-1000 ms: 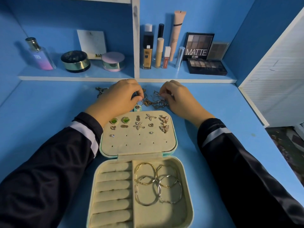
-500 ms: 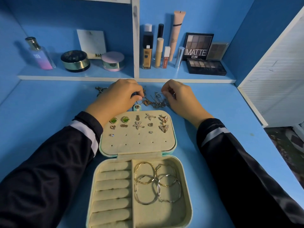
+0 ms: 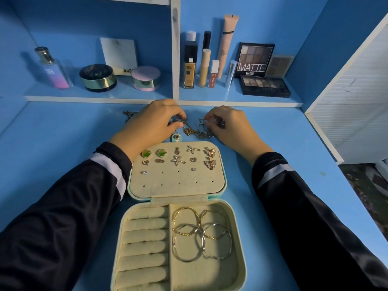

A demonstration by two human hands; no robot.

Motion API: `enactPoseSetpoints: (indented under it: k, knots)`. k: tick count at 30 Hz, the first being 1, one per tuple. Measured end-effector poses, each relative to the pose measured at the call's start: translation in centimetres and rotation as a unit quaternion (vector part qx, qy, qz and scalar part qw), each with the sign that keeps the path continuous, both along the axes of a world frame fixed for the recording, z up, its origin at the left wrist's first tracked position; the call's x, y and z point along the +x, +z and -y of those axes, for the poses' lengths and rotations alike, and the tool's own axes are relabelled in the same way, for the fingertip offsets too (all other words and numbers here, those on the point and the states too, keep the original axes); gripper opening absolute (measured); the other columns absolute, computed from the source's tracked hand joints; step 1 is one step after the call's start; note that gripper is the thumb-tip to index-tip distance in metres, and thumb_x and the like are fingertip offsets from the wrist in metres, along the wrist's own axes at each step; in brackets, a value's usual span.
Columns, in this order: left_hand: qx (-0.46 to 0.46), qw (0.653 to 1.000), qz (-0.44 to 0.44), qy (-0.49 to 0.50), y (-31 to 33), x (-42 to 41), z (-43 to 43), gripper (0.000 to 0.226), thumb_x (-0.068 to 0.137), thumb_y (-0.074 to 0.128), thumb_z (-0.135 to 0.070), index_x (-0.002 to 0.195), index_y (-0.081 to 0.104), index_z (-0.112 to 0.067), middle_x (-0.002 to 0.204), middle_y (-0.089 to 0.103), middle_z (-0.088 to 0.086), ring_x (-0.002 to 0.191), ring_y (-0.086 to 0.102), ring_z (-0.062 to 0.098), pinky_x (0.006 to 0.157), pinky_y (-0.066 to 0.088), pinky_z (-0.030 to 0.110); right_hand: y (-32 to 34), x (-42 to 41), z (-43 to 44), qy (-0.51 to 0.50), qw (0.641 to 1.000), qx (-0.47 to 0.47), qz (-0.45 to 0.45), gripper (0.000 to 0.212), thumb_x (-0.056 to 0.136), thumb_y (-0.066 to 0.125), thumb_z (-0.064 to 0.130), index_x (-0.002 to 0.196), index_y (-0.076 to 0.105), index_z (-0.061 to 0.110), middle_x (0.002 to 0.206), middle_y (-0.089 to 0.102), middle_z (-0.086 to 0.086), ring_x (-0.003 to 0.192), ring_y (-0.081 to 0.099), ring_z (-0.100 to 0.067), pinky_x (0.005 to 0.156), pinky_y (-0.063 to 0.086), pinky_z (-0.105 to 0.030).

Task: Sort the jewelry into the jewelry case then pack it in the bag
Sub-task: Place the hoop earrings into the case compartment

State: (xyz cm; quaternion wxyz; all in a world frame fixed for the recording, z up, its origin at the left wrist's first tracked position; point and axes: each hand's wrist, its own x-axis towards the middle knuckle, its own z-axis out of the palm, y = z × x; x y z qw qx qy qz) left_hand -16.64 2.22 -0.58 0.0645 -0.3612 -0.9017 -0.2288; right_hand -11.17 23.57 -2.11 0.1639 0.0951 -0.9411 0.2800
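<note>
I see my left hand (image 3: 150, 127) and right hand (image 3: 230, 130) each pinching pieces of the jewelry (image 3: 196, 132) lying between them on the desk (image 3: 63, 143), just beyond the open case (image 3: 178, 186).

we read "matte" in big white letters on the raised lid of the palette (image 3: 255, 59) on the shelf (image 3: 126, 93); the small line beneath is too blurred. the white box (image 3: 118, 53) shows "nud", and a pink jar (image 3: 146, 78) hides the rest.
</note>
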Motion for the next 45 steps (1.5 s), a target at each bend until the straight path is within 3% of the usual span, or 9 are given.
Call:
enactPoseSetpoints:
  k: [6,20,27,32,40,45]
  knots:
    - [-0.012,1.000,-0.010,-0.003,-0.11,0.02,-0.02,0.013,0.093,0.065,-0.020,0.097,0.073,-0.011,0.101,0.065,0.002,0.091,0.059,0.020,0.083,0.051,0.043,0.10,0.06,0.16,-0.018,1.000,-0.011,0.011,0.017,0.084,0.059,-0.004,0.094,0.070,0.005,0.084,0.064,-0.006,0.071,0.050,-0.013,0.064,0.034,0.000]
    - [0.008,0.998,-0.055,-0.004,-0.27,0.30,-0.38,0.016,0.100,0.052,-0.019,0.104,0.065,-0.009,0.106,0.062,0.004,0.098,0.055,0.019,0.079,0.038,0.027,0.31,-0.15,0.13,-0.023,0.999,0.000,0.046,0.009,0.086,0.067,0.004,0.092,0.073,0.007,0.085,0.060,-0.003,0.076,0.050,-0.013,0.064,0.033,0.000]
    - [0.028,0.996,-0.083,0.008,-0.42,0.19,-0.32,0.015,0.101,0.051,-0.017,0.103,0.063,-0.008,0.101,0.064,0.009,0.091,0.058,0.024,0.075,0.044,0.033,0.22,-0.21,0.39,-0.017,0.999,0.024,0.044,0.010,0.087,0.060,-0.001,0.090,0.069,0.004,0.085,0.058,-0.006,0.076,0.047,-0.016,0.064,0.034,-0.007]
    - [0.056,0.995,-0.078,0.019,-0.40,0.19,-0.28,0.014,0.100,0.052,-0.015,0.103,0.063,-0.007,0.100,0.066,0.009,0.086,0.061,0.026,0.074,0.051,0.041,-0.17,-0.33,0.61,-0.018,0.998,0.028,0.056,0.013,0.091,0.051,-0.003,0.095,0.063,0.001,0.098,0.060,-0.015,0.087,0.055,-0.026,0.076,0.045,-0.029]
    - [0.097,0.993,-0.062,0.016,-0.49,0.18,-0.15,0.016,0.097,0.058,-0.013,0.107,0.070,-0.008,0.101,0.068,0.006,0.084,0.059,0.014,0.075,0.048,0.028,0.20,-0.02,0.60,-0.025,0.999,-0.015,0.023,0.009,0.095,0.048,-0.001,0.096,0.056,-0.001,0.091,0.052,-0.007,0.080,0.046,-0.021,0.063,0.031,-0.021]
    - [0.147,0.988,-0.026,0.032,-0.41,0.30,-0.02,0.017,0.094,0.064,-0.015,0.110,0.073,-0.014,0.102,0.071,0.003,0.086,0.067,0.011,0.079,0.048,0.012,0.55,0.19,0.50,-0.048,0.997,-0.062,0.020,0.014,0.095,0.053,0.004,0.100,0.066,0.005,0.092,0.058,-0.004,0.077,0.046,-0.009,0.065,0.034,-0.001]
